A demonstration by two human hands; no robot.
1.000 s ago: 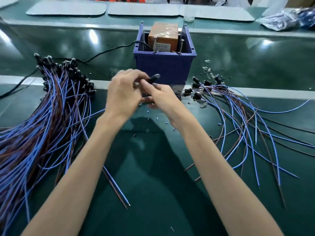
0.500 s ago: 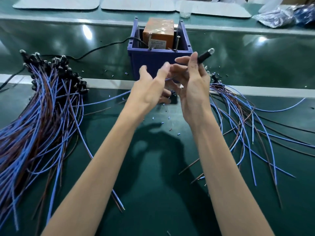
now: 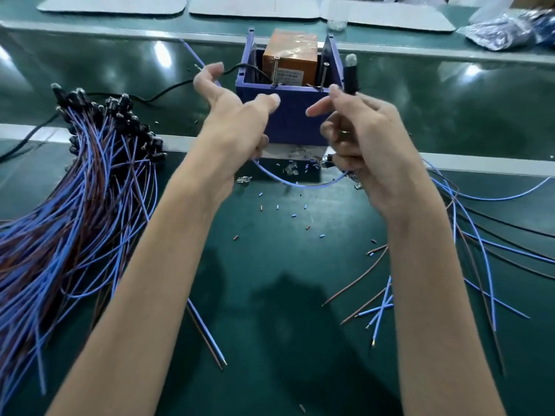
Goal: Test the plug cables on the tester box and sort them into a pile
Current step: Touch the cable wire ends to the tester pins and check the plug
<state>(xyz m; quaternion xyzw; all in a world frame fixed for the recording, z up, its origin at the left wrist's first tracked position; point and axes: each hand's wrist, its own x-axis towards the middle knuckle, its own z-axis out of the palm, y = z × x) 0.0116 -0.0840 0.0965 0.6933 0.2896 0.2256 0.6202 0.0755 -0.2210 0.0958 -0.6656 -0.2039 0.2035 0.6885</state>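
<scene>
The tester box (image 3: 294, 115) is a blue crate with an orange transformer (image 3: 289, 63) and two upright metal pins inside. My right hand (image 3: 360, 139) holds a black plug (image 3: 350, 75) upright beside the crate's right wall. Its blue wire (image 3: 297, 182) sags in a loop across to my left hand (image 3: 234, 115), which pinches the wire's stripped end up near the crate's left corner. A big pile of blue and brown plug cables (image 3: 75, 190) lies on the left. A looser spread of cables (image 3: 480, 235) lies on the right.
A black power cord (image 3: 168, 88) runs left from the crate across the green table. Small cut bits of insulation (image 3: 276, 207) are scattered in front of the crate. Grey mats (image 3: 114, 4) and a plastic bag (image 3: 504, 28) lie along the far edge.
My hands have moved apart and up. The left hand carried the wire end to the crate's left corner; the right hand brought the plug upright at the crate's right wall.
</scene>
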